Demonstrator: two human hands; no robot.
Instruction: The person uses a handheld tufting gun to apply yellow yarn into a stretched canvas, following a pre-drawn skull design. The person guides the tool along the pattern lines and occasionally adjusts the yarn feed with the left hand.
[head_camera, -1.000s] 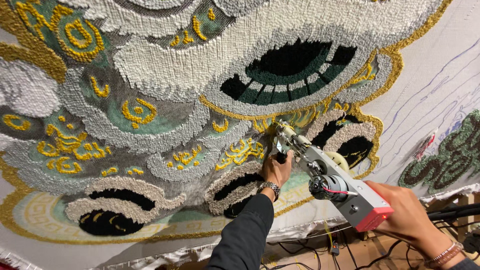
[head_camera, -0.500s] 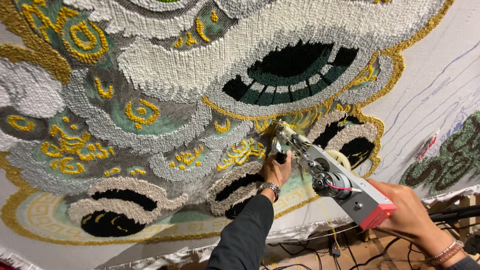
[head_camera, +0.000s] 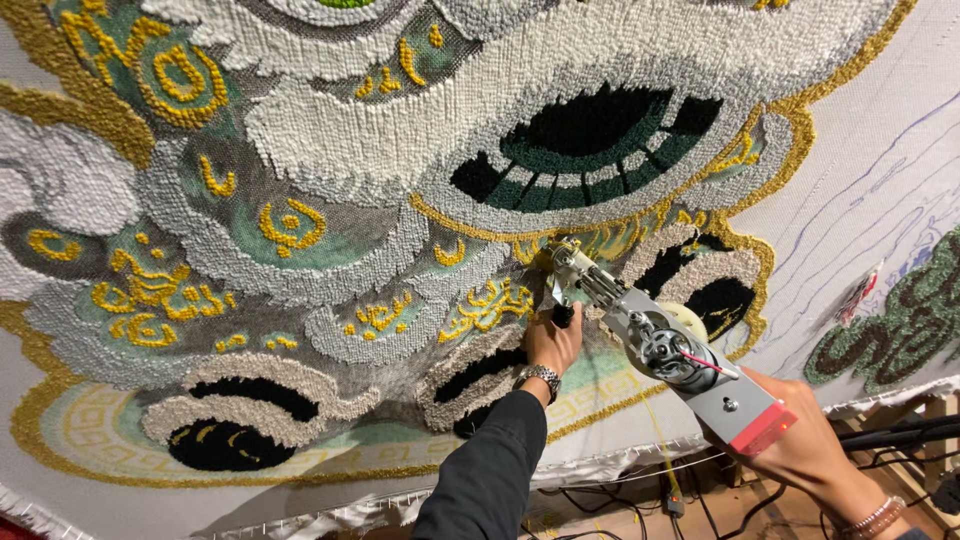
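One rug (head_camera: 300, 200), thick-piled in white, grey, green, black and gold, fills the stretched cloth. Low at its middle, the left hand (head_camera: 552, 345), a watch (head_camera: 540, 378) at the wrist, is closed around the black front handle of one tufting gun (head_camera: 655, 345), its tip against the pile. The right hand (head_camera: 800, 445) grips the gun's red rear. Cables (head_camera: 620, 495) hang below.

left hand (head_camera: 552, 343) raised, grip closed | right hand (head_camera: 800, 445) lower, grip closed
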